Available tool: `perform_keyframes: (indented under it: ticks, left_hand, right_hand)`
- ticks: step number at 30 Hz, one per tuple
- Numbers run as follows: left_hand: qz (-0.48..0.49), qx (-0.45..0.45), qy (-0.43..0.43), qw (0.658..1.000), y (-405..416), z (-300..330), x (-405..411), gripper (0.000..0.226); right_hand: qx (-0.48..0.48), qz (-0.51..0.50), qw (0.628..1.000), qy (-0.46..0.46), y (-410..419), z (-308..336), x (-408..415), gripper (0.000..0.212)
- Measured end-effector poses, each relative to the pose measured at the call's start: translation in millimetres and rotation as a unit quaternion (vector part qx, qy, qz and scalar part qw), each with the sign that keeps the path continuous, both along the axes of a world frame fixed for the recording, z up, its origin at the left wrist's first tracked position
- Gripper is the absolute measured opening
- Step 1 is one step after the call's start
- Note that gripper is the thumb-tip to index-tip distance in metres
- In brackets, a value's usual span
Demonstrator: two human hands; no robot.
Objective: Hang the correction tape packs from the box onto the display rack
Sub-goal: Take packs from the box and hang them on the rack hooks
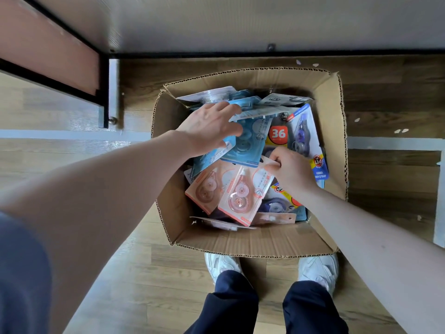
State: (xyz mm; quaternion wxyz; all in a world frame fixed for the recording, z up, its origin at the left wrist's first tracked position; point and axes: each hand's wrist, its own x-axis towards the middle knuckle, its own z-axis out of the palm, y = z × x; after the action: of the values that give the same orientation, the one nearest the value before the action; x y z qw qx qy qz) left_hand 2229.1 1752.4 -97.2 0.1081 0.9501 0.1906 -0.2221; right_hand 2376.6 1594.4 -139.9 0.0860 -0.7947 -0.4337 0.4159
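Open cardboard box (250, 242) sits on the wood-look floor (134, 273), just beyond the person's two white shoes (222, 263); dark trouser legs at the near edge of view. The box is filled with a loose heap of correction tape packs lying flat and overlapping at odd angles. Left hand (212, 127) reaches in from the left, palm down, fingers (232, 108) extended and slightly spread, resting on the blue packs (245, 141) in the far-left part of the heap; thumb lies across the face of one blue pack. Whether any fingertip hooks under a card edge cannot be told. Right hand (292, 169) comes in from the right, fingers curled, thumb and fingertips pinching the far corner of a pink pack (243, 196) that lies in the middle-near part of the heap. A second pink pack (207, 186) lies just to its left, partly under it. A blue-and-yellow pack marked "36" (279, 135) lies to the far right, between the two hands, with a similar one beside it against the right wall. More packs lie flat along the near wall. Black metal frame (106, 92) with a reddish panel stands at far left, well apart from the box.
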Motion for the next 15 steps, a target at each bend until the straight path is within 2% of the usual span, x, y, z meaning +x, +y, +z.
perform_keyframes:
  ticks: [4, 6, 10, 15]
  left_hand:
    - [-0.040, 0.007, -0.057, 0.998, -2, 9, -10, 0.035]
    - [-0.068, 0.002, -0.077, 0.995, -5, 15, -14, 0.039]
    - [-0.129, -0.029, -0.088, 0.987, -11, 27, -20, 0.045]
    - [-0.166, -0.012, -0.075, 0.983, -12, 43, -25, 0.036]
  right_hand:
    - [-0.041, -0.025, 0.999, 0.014, -5, 12, 11, 0.014]
    - [-0.057, -0.012, 0.998, 0.021, -8, 20, 16, 0.023]
    - [-0.089, 0.003, 0.995, 0.036, -11, 35, 28, 0.038]
    - [-0.119, 0.000, 0.989, 0.086, -8, 56, 34, 0.051]
